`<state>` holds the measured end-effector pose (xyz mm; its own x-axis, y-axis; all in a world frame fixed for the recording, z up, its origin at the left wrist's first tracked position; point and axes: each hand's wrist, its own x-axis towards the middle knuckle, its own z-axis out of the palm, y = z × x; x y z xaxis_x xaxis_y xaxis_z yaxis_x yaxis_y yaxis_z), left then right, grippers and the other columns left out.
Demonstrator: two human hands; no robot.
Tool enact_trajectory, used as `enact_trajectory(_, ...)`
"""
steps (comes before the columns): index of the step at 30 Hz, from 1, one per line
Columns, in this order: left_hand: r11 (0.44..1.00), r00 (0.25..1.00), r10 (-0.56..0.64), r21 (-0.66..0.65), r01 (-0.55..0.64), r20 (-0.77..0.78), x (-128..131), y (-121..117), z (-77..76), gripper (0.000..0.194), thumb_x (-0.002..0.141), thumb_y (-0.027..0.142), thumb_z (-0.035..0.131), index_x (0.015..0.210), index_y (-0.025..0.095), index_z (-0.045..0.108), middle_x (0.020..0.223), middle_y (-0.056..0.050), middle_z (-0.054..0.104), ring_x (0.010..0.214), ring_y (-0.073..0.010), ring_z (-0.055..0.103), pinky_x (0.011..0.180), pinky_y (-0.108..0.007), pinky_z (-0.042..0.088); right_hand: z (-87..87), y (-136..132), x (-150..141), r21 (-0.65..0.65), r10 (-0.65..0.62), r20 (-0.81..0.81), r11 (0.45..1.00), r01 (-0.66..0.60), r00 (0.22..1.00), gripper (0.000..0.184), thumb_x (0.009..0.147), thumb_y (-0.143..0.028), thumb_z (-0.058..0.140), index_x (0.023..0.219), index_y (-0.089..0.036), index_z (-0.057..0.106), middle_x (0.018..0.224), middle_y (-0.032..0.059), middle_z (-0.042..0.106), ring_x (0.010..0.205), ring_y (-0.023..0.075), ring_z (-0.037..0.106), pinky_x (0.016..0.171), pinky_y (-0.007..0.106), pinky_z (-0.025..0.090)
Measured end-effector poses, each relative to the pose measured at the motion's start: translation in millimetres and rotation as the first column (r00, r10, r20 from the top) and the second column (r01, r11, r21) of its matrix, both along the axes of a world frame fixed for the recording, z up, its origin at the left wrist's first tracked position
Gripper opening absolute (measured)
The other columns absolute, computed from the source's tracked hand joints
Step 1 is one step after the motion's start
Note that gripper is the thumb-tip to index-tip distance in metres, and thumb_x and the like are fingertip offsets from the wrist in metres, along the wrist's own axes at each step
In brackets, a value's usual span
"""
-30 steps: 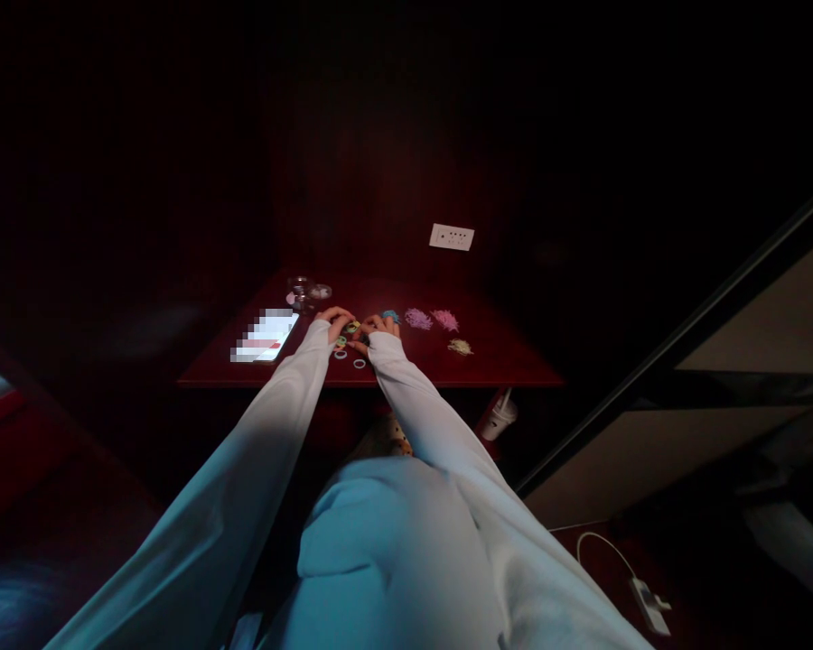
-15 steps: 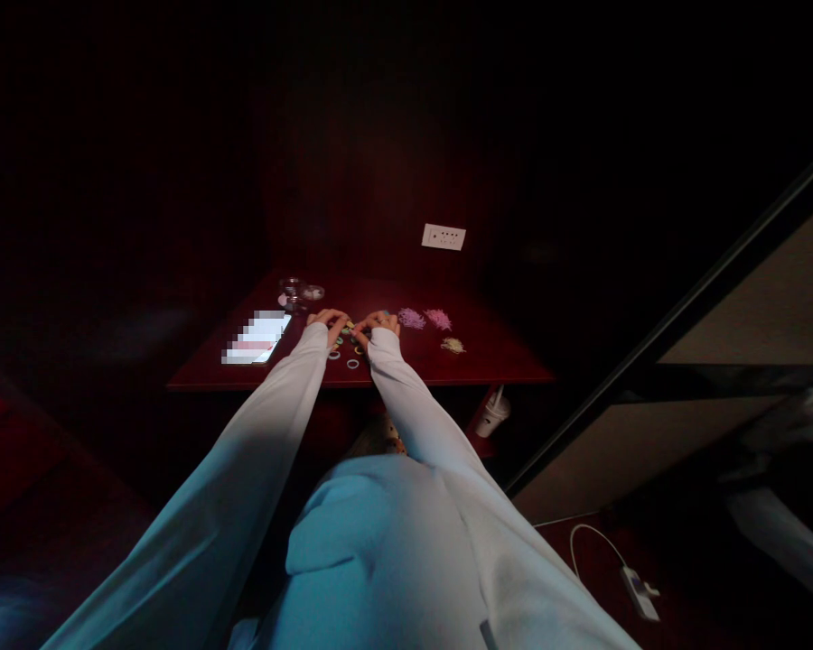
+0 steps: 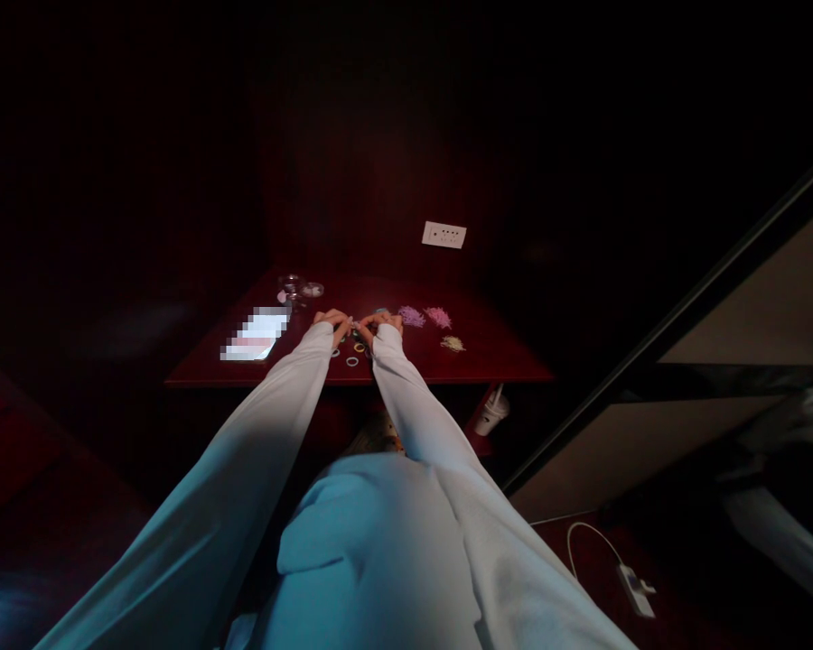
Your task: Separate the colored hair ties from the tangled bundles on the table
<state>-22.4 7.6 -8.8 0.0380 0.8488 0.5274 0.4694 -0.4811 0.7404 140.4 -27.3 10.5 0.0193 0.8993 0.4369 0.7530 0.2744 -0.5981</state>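
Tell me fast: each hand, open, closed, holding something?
Left hand: curled; cannot tell if it holds anything.
Right hand: curled; cannot tell if it holds anything.

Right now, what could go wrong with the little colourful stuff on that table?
The right hand is close to the purple pile, so a nudge might scatter it. One pale ring lies near the front edge of the red table, and the right sleeve beside it could brush it off.

Long pale sleeves (image 3: 257,424), smooth cloth, loose pale top (image 3: 372,551), bluish cast
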Motion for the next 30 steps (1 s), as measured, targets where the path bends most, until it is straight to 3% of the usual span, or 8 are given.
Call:
enact_trajectory(5,0.999,0.998,0.050,0.012,-0.051,0.024,2,0,0.8,0.037,0.092,0.038,0.060,0.058,0.025,0.062,0.092,-0.008,0.071,0.090,-0.0262,0.056,0.103,-0.042,0.044,-4.3,0,-1,0.010,-0.001,-0.015,1.000,0.001,1.000,0.042,0.111,-0.051,0.049,0.098,-0.028,0.082,0.114,0.0056,0.070,0.120,0.0261,0.050,0.105,0.040,0.038)
enact_trajectory(12,0.999,1.000,-0.007,0.038,0.007,-0.003,3,1,-0.5,0.035,0.088,0.048,0.066,0.060,0.026,0.064,0.091,-0.006,0.073,0.093,-0.0259,0.055,0.102,-0.040,0.045,0.8,-6,0,-0.005,0.010,0.040,1.000,-0.010,0.999,0.034,0.107,-0.050,0.060,0.097,-0.027,0.083,0.116,0.0046,0.069,0.121,0.0253,0.049,0.105,0.038,0.035)
enact_trajectory(18,0.976,0.967,0.204,-0.043,-0.213,-0.155,-2,-4,2.2,0.010,0.089,0.033,0.066,0.086,0.025,0.072,0.106,-0.005,0.076,0.110,-0.0284,0.058,0.110,-0.043,0.043,4.0,-14,-6,-0.012,-0.184,-0.105,0.983,0.184,0.977,0.030,0.105,-0.047,0.062,0.095,-0.028,0.083,0.122,0.0043,0.070,0.122,0.0264,0.049,0.105,0.039,0.034)
enact_trajectory(20,0.961,0.951,0.260,-0.051,-0.272,-0.167,-6,-1,1.6,0.012,0.087,0.024,0.065,0.095,0.023,0.073,0.109,-0.008,0.075,0.110,-0.0283,0.062,0.111,-0.042,0.045,4.3,-22,-2,0.002,-0.242,-0.201,0.969,0.248,0.949,0.031,0.105,-0.048,0.061,0.096,-0.028,0.083,0.125,0.0045,0.070,0.122,0.0271,0.051,0.105,0.040,0.036)
enact_trajectory(23,0.922,0.915,0.341,-0.114,-0.371,-0.216,-8,5,0.4,0.023,0.087,0.022,0.063,0.105,0.017,0.076,0.114,-0.014,0.074,0.112,-0.0305,0.066,0.107,-0.040,0.049,10.6,-39,23,0.029,-0.334,-0.338,0.931,0.364,0.880,0.037,0.103,-0.053,0.058,0.099,-0.028,0.084,0.126,0.0064,0.069,0.121,0.0286,0.051,0.106,0.042,0.037)
enact_trajectory(25,0.912,0.905,0.333,-0.153,-0.380,-0.264,-6,9,0.5,0.021,0.088,0.023,0.064,0.101,0.015,0.078,0.112,-0.016,0.074,0.114,-0.0325,0.067,0.108,-0.041,0.049,20.6,-49,53,0.060,-0.433,-0.393,0.868,0.492,0.811,0.042,0.104,-0.055,0.054,0.102,-0.027,0.085,0.128,0.0078,0.067,0.123,0.0299,0.049,0.107,0.045,0.036)
enact_trajectory(28,0.914,0.901,0.287,-0.188,-0.359,-0.325,-2,14,1.3,0.017,0.088,0.027,0.067,0.092,0.017,0.080,0.104,-0.014,0.075,0.111,-0.0337,0.067,0.107,-0.042,0.049,36.3,-58,106,0.216,-0.525,-0.357,0.758,0.615,0.773,0.045,0.107,-0.056,0.046,0.113,-0.032,0.084,0.135,0.0061,0.063,0.129,0.0301,0.042,0.113,0.048,0.032)
enact_trajectory(30,0.913,0.897,0.279,-0.196,-0.359,-0.343,-2,15,0.9,0.016,0.087,0.031,0.069,0.086,0.019,0.079,0.102,-0.012,0.075,0.111,-0.0338,0.066,0.104,-0.040,0.051,39.6,-60,136,0.238,-0.579,-0.296,0.725,0.646,0.760,0.043,0.105,-0.057,0.050,0.109,-0.032,0.085,0.134,0.0060,0.063,0.128,0.0306,0.040,0.115,0.051,0.028)
